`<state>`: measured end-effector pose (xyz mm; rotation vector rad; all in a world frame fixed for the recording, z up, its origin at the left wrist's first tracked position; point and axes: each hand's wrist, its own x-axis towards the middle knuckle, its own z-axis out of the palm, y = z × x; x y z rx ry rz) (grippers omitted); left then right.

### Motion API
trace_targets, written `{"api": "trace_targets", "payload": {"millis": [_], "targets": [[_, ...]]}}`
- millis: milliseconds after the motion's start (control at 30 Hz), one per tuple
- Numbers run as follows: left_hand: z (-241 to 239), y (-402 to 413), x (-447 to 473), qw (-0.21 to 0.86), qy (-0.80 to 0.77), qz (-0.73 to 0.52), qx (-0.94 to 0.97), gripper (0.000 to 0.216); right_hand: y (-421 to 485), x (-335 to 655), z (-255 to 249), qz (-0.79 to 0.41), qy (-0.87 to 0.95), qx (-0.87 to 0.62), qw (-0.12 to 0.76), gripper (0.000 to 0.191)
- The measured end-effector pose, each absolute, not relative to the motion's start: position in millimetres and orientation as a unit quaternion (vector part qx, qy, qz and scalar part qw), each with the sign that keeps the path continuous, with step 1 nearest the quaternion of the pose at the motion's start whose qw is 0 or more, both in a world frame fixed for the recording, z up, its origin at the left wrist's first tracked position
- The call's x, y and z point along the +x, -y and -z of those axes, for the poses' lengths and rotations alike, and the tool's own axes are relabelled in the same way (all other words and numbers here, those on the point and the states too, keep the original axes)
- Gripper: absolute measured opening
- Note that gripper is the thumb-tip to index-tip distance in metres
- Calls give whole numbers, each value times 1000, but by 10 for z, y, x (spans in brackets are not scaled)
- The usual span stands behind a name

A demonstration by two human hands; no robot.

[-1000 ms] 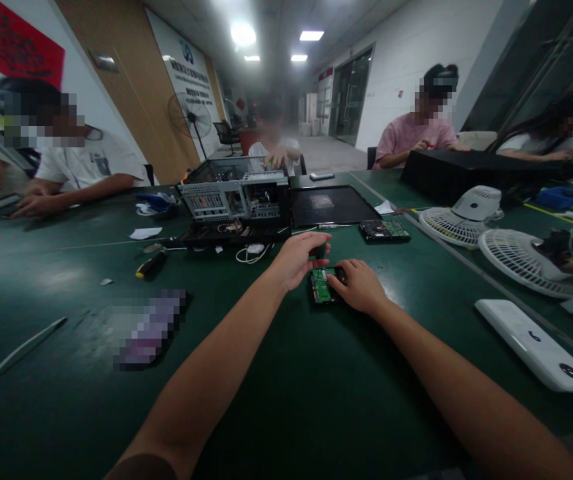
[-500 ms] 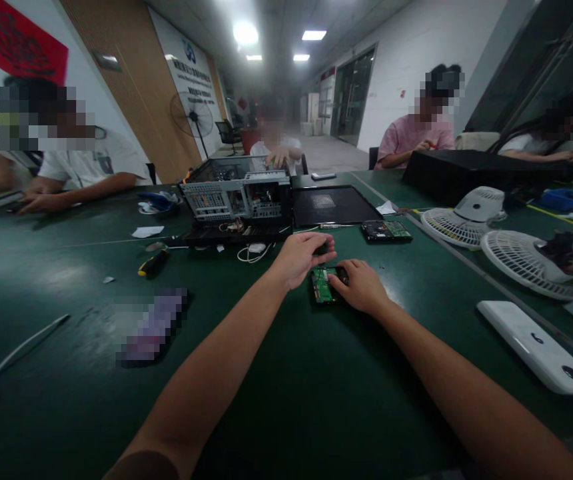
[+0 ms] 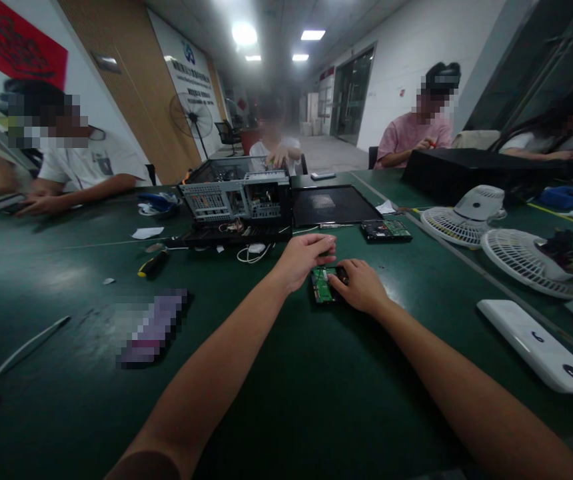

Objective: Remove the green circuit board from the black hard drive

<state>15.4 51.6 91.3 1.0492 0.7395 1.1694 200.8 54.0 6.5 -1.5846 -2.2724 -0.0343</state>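
Observation:
A hard drive (image 3: 322, 291) lies on the green table with its green circuit board facing up. My right hand (image 3: 359, 283) rests over its right side, thumb on the board and fingers curled along the far edge, gripping it. Just above the drive's far left corner is my left hand (image 3: 306, 259), its fingers curled together. Whatever those fingers hold is hidden behind them. A second hard drive (image 3: 386, 231) lies farther off to the right, apart from both hands.
An opened computer case (image 3: 236, 200) stands ahead, beside a black panel (image 3: 334, 205). A yellow-and-black screwdriver (image 3: 152, 264) and a blurred purple object (image 3: 155, 327) lie left. White fan parts (image 3: 466, 217) and a white device (image 3: 539, 347) are right. Several people sit around the table.
The fingers of my left hand have turned slightly, and the dark thing seen between them earlier is now covered. My right hand stays on the hard drive.

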Motion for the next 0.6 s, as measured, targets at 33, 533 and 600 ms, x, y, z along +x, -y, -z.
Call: {"api": "trace_targets", "payload": {"millis": [33,533,600], "targets": [[-912,-517,152,646,-327,-517,456,9,-540,2008,-64,13,806,-562,185,44],[-960,-518,130,673,-362,-515,387,5,-541,2010,-68,16,807,-564,176,45],[-952,-535,129,680,-363,-521,367,6,-547,2014,-55,18,807,-562,179,45]]}}
